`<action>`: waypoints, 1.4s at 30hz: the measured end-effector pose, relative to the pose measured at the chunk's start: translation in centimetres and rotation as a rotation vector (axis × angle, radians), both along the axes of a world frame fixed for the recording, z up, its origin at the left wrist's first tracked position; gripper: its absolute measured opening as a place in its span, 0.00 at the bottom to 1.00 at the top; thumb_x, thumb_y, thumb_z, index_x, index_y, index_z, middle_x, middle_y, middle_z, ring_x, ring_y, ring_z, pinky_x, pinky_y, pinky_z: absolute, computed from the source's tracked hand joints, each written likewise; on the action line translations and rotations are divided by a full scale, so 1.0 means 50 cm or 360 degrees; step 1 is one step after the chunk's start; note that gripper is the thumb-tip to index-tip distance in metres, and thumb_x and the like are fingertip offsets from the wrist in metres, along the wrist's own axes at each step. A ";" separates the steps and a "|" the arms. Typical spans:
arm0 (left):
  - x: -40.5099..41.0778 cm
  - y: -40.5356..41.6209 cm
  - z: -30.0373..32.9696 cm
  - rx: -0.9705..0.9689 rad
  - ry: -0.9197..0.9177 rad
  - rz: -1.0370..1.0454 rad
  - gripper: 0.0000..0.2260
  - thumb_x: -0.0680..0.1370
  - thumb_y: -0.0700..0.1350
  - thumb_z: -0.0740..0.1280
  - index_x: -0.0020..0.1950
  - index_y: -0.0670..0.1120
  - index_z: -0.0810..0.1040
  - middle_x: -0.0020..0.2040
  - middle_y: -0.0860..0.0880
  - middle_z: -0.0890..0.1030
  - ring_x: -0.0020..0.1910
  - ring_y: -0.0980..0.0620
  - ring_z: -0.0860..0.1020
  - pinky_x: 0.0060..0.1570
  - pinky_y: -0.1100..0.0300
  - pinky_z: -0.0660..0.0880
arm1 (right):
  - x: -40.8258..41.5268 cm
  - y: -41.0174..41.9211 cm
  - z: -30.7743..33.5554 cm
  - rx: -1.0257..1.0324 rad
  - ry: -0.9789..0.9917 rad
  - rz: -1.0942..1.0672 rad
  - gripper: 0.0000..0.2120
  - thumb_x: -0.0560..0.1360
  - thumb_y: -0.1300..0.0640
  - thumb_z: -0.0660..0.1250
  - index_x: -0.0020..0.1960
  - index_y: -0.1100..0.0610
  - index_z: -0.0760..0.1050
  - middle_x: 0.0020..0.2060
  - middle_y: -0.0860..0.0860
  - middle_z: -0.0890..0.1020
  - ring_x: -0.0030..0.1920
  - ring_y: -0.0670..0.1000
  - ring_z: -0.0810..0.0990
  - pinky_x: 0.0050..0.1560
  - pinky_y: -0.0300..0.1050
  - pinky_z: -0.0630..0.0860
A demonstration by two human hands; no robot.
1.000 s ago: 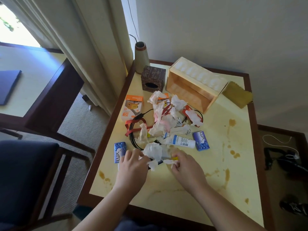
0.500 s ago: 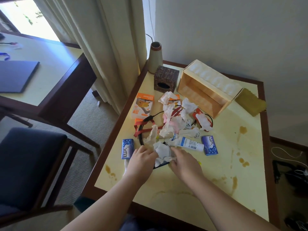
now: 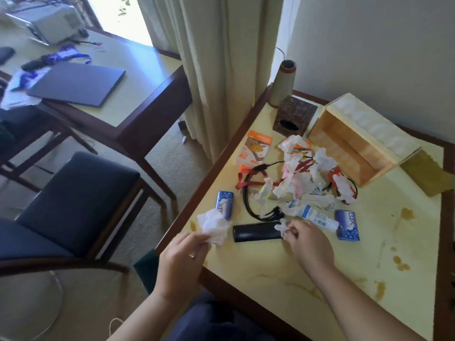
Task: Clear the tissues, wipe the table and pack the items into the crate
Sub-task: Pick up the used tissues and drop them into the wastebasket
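Note:
My left hand (image 3: 183, 252) holds a crumpled white tissue (image 3: 213, 225) at the table's left edge. My right hand (image 3: 305, 241) pinches a small tissue scrap (image 3: 280, 226) beside a black flat case (image 3: 256, 232). Several more crumpled tissues (image 3: 295, 180) lie heaped over black cables (image 3: 248, 200) and a red strap in the middle of the yellow table (image 3: 283, 271). Two blue soap boxes (image 3: 224, 204) (image 3: 347, 225), a white tube (image 3: 317, 216) and an orange packet (image 3: 257, 150) lie around the heap. The wooden crate (image 3: 344, 146) lies on its side at the back.
Brown spill stains (image 3: 401, 260) mark the table's right side. A yellow cloth (image 3: 428, 174) lies behind the crate, with a dark tissue box (image 3: 294, 116) and a cone vase (image 3: 283, 82) at the back corner. A blue chair (image 3: 73, 207) and a desk (image 3: 118, 94) stand to the left.
My left hand has lifted a tissue off the heap toward the table's left edge, uncovering the black case. My right hand stays by the heap. The camera has turned left.

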State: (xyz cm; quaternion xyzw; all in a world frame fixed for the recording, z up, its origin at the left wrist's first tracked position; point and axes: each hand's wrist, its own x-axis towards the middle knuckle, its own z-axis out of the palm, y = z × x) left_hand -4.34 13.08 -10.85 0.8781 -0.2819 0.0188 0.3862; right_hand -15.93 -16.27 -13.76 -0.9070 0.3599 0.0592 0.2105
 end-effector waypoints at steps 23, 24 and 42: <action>0.072 0.515 -0.132 -0.0102 0.0440 0.0833 0.07 0.74 0.40 0.80 0.45 0.51 0.86 0.38 0.57 0.84 0.38 0.59 0.81 0.42 0.58 0.78 | 0.240 0.733 -0.056 0.0595 -0.0691 0.0848 0.07 0.78 0.60 0.73 0.56 0.54 0.81 0.51 0.44 0.80 0.51 0.39 0.78 0.54 0.27 0.74; 0.080 0.524 -0.154 -0.0096 0.0499 0.0858 0.06 0.74 0.41 0.79 0.45 0.51 0.86 0.38 0.57 0.84 0.38 0.59 0.81 0.42 0.58 0.77 | 0.246 0.754 -0.080 0.0630 -0.0618 0.0819 0.07 0.78 0.60 0.72 0.55 0.53 0.80 0.50 0.43 0.79 0.50 0.38 0.78 0.53 0.26 0.73; 0.202 0.526 -0.786 0.0530 0.1195 0.0770 0.07 0.80 0.47 0.69 0.57 0.53 0.82 0.53 0.49 0.85 0.54 0.47 0.81 0.54 0.56 0.76 | 0.394 0.809 -0.796 0.0890 0.0772 0.0635 0.24 0.79 0.52 0.66 0.75 0.43 0.72 0.65 0.51 0.82 0.64 0.56 0.80 0.64 0.49 0.77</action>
